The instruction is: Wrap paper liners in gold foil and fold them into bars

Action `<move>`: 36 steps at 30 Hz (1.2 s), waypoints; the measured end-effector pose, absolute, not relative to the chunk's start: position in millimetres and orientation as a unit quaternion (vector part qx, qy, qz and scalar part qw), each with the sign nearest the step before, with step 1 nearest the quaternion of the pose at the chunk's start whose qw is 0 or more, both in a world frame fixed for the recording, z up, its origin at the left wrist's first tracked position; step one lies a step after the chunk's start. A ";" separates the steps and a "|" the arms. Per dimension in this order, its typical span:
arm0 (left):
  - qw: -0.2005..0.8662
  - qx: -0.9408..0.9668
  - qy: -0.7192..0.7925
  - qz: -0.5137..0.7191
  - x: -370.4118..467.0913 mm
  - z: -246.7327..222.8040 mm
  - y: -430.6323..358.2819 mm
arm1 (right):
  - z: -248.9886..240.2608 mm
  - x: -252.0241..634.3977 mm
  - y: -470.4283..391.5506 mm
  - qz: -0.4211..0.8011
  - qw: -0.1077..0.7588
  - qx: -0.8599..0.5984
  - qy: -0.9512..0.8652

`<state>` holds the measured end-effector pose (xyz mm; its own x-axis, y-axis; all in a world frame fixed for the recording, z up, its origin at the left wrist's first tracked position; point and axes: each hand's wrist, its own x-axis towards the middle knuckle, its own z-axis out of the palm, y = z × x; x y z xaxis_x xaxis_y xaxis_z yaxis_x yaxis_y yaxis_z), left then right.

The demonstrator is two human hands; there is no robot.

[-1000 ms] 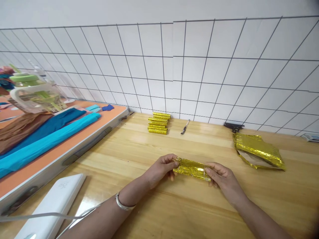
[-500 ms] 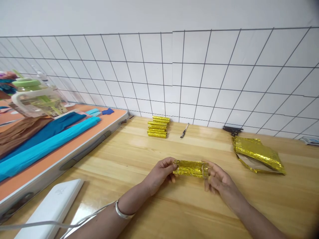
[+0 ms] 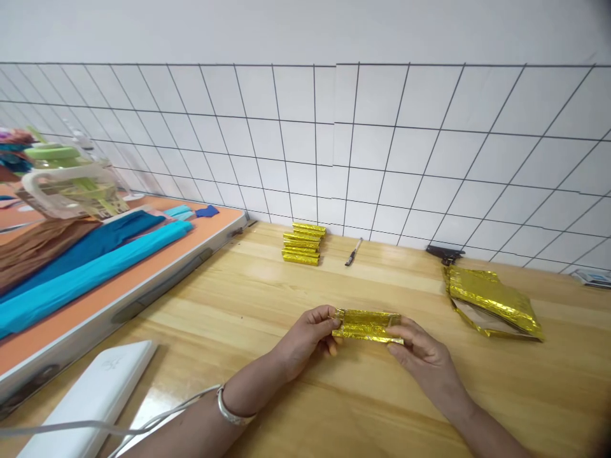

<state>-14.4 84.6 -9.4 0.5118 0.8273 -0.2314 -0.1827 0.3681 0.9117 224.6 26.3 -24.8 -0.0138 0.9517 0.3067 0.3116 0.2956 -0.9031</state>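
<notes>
Between my two hands, above the wooden tabletop, is a small strip of shiny gold foil paper [image 3: 365,324] with folded long edges. My left hand [image 3: 310,337] pinches its left end, thumb on top. At the other end, my right hand [image 3: 422,353] has its thumb and fingers closed on the right edge. Beyond my hands, several folded gold foil strips [image 3: 301,244] lie stacked near the wall. A larger pack of gold foil sheets [image 3: 494,299] lies to the right, partly opened out, with a pale underside showing.
A pen [image 3: 354,252] lies by the wall, and a black clip [image 3: 445,253] sits behind the foil pack. On the left, an orange board [image 3: 210,232] holds blue and brown crepe rolls and a green-lidded jug [image 3: 76,181]. A white power bank [image 3: 95,394] with a cable lies front left.
My right fingers have shifted inward onto the strip's right end and its lower corner. The left hand keeps its pinch. My view has tilted slightly.
</notes>
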 end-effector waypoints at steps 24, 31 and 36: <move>0.503 0.694 0.302 0.417 -11.7 -14.6 80.1 | -19.1 225.6 30.2 0.357 0.452 -0.560 -0.596; 0.501 0.683 0.307 0.433 -11.3 -9.6 82.7 | -16.8 224.2 31.9 0.317 0.474 -0.535 -0.624; 0.562 0.627 0.296 0.452 -8.3 -7.2 83.0 | -19.2 225.3 31.6 0.315 0.473 -0.543 -0.619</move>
<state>-8.3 83.0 -7.2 0.4170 0.8782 0.2342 -0.1372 -0.1939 0.9714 225.3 31.6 -19.2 0.0358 0.9696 0.2422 0.3733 0.2118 -0.9032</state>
